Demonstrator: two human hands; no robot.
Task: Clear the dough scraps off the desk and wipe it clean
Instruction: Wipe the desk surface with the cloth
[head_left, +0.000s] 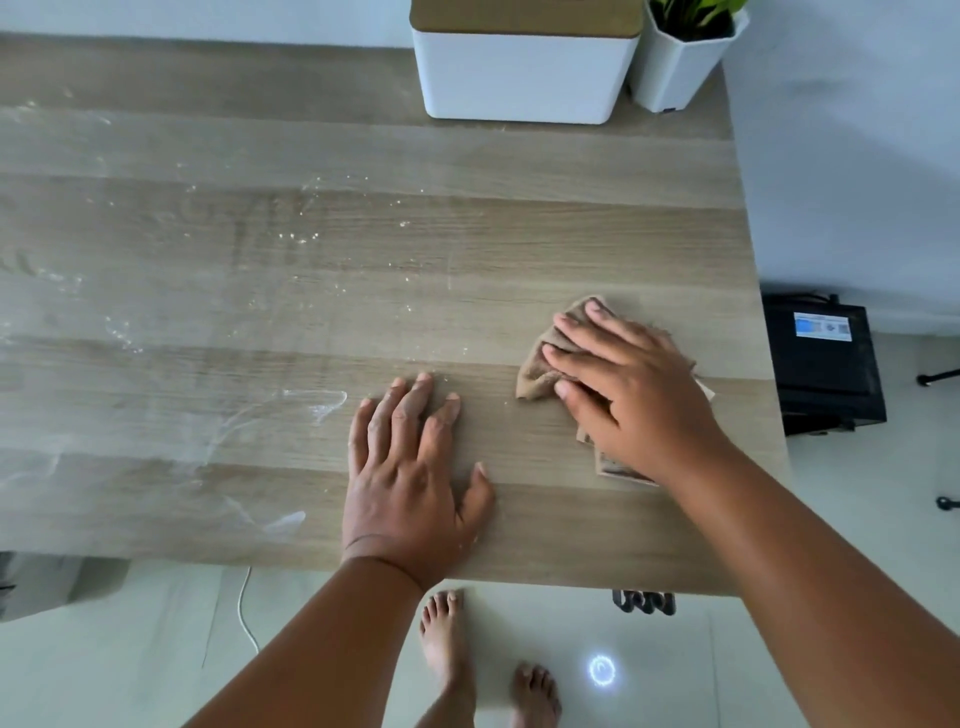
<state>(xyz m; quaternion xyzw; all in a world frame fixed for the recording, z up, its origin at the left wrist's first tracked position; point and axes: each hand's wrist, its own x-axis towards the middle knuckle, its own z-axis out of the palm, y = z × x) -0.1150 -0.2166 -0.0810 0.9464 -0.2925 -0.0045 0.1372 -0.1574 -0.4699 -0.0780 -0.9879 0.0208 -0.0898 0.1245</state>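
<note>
The wooden desk (363, 291) carries white flour smears (311, 405) and small dough crumbs (301, 236) over its left and middle parts. A crumpled brown cloth (540, 371) lies near the desk's right edge. My right hand (623, 395) presses flat on the cloth with straight fingers. My left hand (410, 478) rests flat on bare wood near the front edge, left of the cloth, fingers spread and holding nothing.
A white box with a wooden lid (524, 67) and a white plant pot (680, 62) stand at the desk's far right. On the floor right of the desk sits a black device (821, 358). A white cable (244, 608) hangs below the front edge.
</note>
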